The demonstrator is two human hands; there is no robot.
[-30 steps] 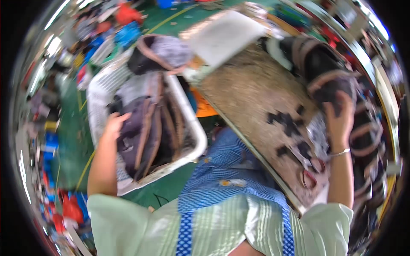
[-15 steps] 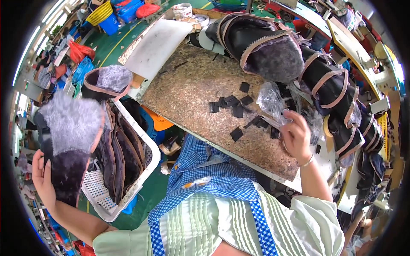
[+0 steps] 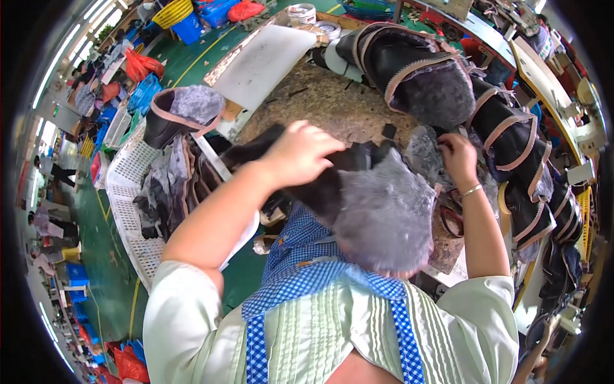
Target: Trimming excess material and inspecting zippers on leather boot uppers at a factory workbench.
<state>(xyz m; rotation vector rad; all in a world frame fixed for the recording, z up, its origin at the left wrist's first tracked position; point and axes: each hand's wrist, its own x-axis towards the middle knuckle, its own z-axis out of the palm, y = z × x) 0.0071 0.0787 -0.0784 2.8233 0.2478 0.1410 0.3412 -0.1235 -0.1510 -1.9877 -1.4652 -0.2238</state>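
Note:
A fur-lined boot upper (image 3: 384, 211), grey and fluffy at one end and dark at the other, lies across the near edge of the worktable in front of my apron. My left hand (image 3: 300, 157) is closed on its dark part. At the table's right side, my right hand (image 3: 457, 157) has curled fingers beside a clear plastic bag (image 3: 423, 153); what they pinch, if anything, is too small to make out. One black square patch (image 3: 389, 131) shows past the upper, which covers most of the other patches.
Fur-lined black uppers (image 3: 435, 89) are piled along the table's far and right sides. On the left, a white plastic basket (image 3: 131, 185) holds more uppers, with one (image 3: 182, 115) on its far end. A white board (image 3: 268, 61) covers the table's far left part.
My left hand has brought the upper from beside the basket, at the left, over to the table in front of me. My right hand has shifted slightly up and right, by the plastic bag.

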